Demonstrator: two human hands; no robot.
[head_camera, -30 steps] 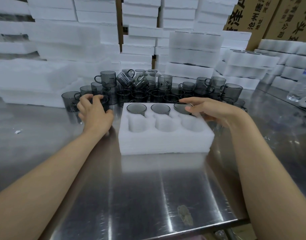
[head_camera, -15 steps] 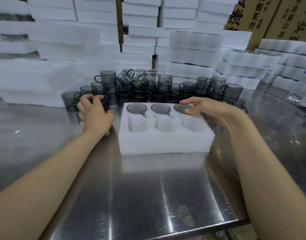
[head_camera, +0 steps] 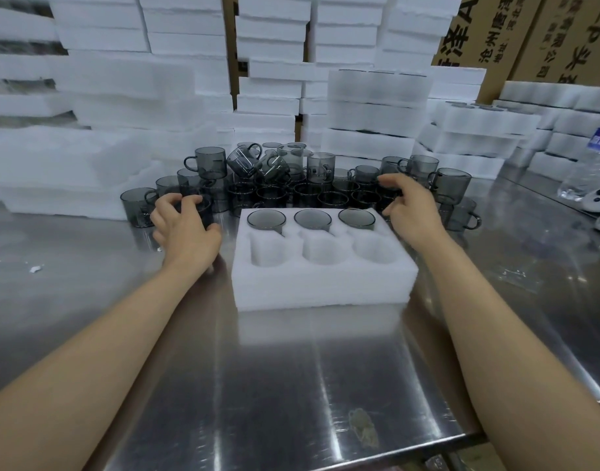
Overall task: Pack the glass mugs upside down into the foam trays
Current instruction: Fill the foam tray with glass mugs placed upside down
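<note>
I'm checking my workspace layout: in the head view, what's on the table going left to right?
Foam scrap, left hand gripping a glass mug, foam tray, right hand, water bottle.

Brushed steel table (head_camera: 291, 385), near to far, streaked with reflected light; brown printed cardboard cartons (head_camera: 543, 35), far right; clear plastic bottle (head_camera: 587, 164), right edge
</note>
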